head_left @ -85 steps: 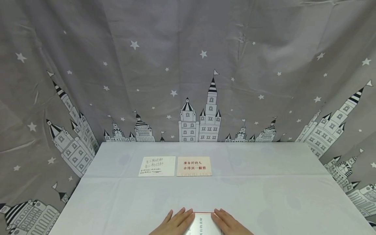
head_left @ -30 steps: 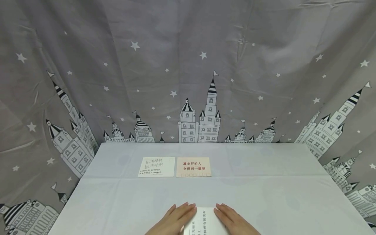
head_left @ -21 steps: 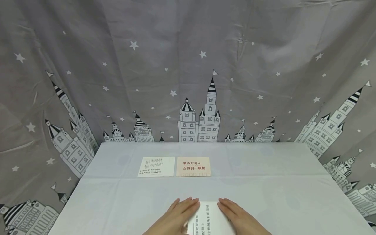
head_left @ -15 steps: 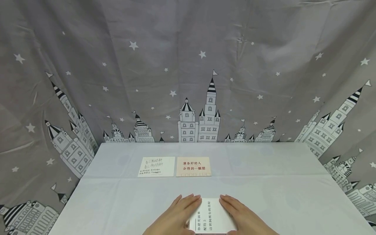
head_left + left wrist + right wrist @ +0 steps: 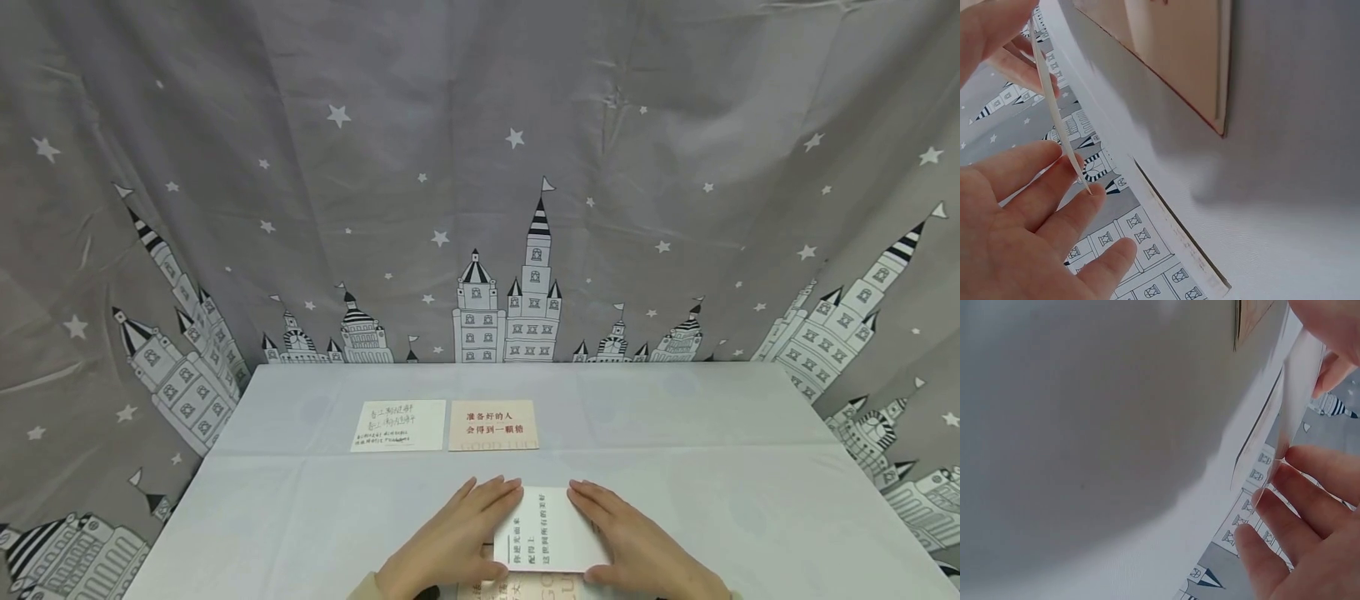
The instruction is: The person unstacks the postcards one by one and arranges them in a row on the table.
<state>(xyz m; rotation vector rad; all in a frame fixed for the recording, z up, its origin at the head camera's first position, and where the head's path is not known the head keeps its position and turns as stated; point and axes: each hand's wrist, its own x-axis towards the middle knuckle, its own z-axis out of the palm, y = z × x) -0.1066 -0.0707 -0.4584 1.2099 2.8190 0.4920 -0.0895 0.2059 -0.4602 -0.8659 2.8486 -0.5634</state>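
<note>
A white card (image 5: 555, 529) with vertical printed lettering is held between both hands, raised over the table. My left hand (image 5: 461, 537) grips its left side and my right hand (image 5: 637, 542) its right side, with the thumbs at the near edge. From the left wrist the held card (image 5: 1054, 112) appears nearly edge-on, bent slightly against the fingertips. Beneath it, at the bottom of the head view, lies a beige printed card (image 5: 521, 587), partly hidden by the held card and the hands.
Farther back on the white table (image 5: 712, 500) two cards lie side by side: a handwritten white card (image 5: 400, 426) and a beige card with red lettering (image 5: 493, 425). A grey curtain (image 5: 480, 167) printed with castles and stars hangs behind.
Both hands have carried the white card away from the near table edge, toward the back and slightly right. The beige card beneath has come into view. The two far cards have stayed put.
</note>
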